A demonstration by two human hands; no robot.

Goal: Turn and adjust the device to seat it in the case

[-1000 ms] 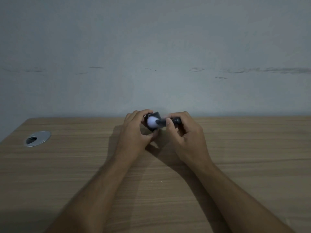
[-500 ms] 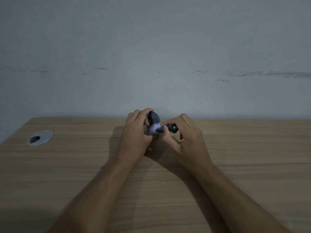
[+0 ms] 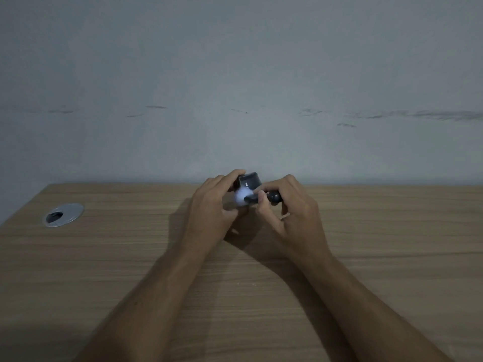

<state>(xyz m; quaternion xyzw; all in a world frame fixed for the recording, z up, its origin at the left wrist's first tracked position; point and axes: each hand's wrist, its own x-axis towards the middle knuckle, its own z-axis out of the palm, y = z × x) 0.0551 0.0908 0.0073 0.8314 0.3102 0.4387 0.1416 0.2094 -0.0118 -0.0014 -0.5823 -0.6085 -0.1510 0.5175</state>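
Note:
My left hand grips a small dark object with a pale round face, held just above the far part of the wooden table. White lettering shows on its dark side. My right hand pinches a short dark stick-like tool with a rounded end. The tool's tip touches the pale face. Fingers hide much of both things, and I cannot tell what the object is.
A round metal cable grommet is set into the table at the far left. A plain grey wall rises right behind the table's far edge. Both forearms stretch across the middle of the table.
The dark object has turned in my left hand, so its lettered side now faces up. Both hands stay close together at the same spot.

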